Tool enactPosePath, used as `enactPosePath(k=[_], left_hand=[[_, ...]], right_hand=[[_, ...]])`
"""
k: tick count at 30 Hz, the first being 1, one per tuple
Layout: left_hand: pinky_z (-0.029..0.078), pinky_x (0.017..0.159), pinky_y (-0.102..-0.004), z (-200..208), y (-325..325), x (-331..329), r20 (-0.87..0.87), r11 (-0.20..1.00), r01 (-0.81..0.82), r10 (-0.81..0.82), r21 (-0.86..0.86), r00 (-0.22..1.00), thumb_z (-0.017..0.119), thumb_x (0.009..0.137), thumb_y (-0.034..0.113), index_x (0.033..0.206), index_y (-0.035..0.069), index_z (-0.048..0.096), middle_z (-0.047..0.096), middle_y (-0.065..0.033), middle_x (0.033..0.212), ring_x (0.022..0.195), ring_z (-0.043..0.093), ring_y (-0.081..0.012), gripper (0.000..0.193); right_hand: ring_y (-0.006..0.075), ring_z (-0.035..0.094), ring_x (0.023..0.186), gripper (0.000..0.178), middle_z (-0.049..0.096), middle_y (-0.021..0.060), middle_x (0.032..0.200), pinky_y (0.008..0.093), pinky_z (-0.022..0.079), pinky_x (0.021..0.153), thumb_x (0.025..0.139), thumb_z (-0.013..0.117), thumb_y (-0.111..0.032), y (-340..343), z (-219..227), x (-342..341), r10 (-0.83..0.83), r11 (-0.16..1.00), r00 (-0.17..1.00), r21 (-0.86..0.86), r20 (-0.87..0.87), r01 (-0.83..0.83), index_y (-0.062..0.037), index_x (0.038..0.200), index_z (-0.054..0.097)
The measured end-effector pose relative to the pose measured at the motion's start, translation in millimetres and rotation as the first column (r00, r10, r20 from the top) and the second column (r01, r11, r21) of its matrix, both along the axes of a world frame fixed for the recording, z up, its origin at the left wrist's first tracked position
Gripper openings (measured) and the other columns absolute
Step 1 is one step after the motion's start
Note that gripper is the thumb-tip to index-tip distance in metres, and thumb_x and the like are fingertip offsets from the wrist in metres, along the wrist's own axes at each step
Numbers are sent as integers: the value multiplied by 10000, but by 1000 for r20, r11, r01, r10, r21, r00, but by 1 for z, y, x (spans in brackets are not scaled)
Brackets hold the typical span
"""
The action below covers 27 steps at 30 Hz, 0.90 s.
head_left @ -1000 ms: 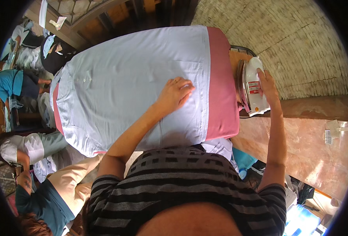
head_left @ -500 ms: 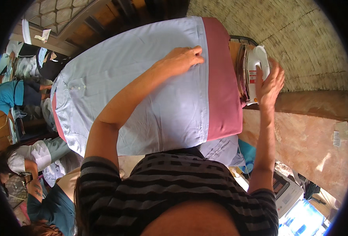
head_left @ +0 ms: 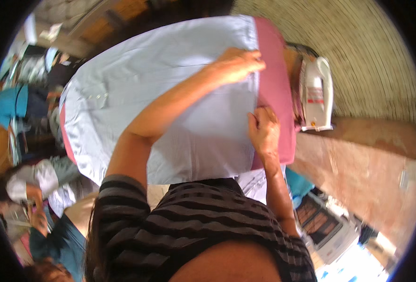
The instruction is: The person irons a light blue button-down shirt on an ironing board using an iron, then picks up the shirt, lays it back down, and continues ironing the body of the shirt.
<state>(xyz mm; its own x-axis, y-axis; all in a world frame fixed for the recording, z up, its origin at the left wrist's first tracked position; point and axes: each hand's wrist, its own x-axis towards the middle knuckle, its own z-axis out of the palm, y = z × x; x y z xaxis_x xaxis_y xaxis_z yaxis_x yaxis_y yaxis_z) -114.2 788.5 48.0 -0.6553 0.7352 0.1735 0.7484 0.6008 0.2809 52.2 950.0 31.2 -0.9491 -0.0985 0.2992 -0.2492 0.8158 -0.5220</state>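
Note:
A light blue-grey shirt (head_left: 180, 108) with a short buttoned placket lies stretched over an ironing board, its hem running across near the right end. My left hand (head_left: 240, 66) pinches the hem toward the far side, fingers bent over the edge. Nearer to me, my right hand (head_left: 266, 129) is closed at the same hem, thumb on its left side; what lies between its fingers is partly hidden. A white iron (head_left: 317, 96) rests off the board's right end, with no hand touching it.
The board's maroon cover (head_left: 276, 70) shows past the hem. A brown panel (head_left: 358, 155) runs along the right, below a woven wall (head_left: 358, 51). Two people work at the lower left, another person (head_left: 11, 105) farther left. A grey machine (head_left: 327, 225) stands at lower right.
My right hand has let go of the iron and moved left onto the shirt's hem. The iron now stands alone. My left hand stays at the hem; the view has shifted slightly.

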Motion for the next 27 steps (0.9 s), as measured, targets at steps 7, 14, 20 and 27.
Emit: enactPosePath(k=[7,14,20,27], left_hand=[[438,897,-503,-32,-11,56,-212,905,-204,297,373,931,678,783,162,1110,155,620,567,-108,1145,1138,545,-339,332],[282,1067,-659,-62,-5,173,-228,874,-302,405,380,886,710,732,429,1213,115,600,377,-201,1476,1363,353,-427,584],[271,1060,-664,-71,15,219,-198,902,-97,196,421,960,646,797,329,993,172,670,492,-146,1359,1369,327,-443,253],[287,1038,-664,-65,49,208,-116,903,181,-146,390,982,595,831,262,881,209,660,528,-76,1328,1326,378,-447,98]], right_hand=[[349,604,796,254,620,187,867,458,484,739,841,707,-141,-8,-1,-1,-67,997,980,-29,187,74,15,1011,602],[274,604,767,302,636,167,937,371,506,692,900,671,-115,17,-11,-32,90,996,995,5,45,-90,20,1161,604],[353,615,970,414,627,232,1099,422,509,810,926,652,-237,9,-14,-122,158,974,981,179,-113,-136,45,1221,586],[402,509,1243,586,544,249,1353,463,377,1088,927,621,-413,-2,-20,-233,173,900,945,435,-278,-37,39,1297,579]])
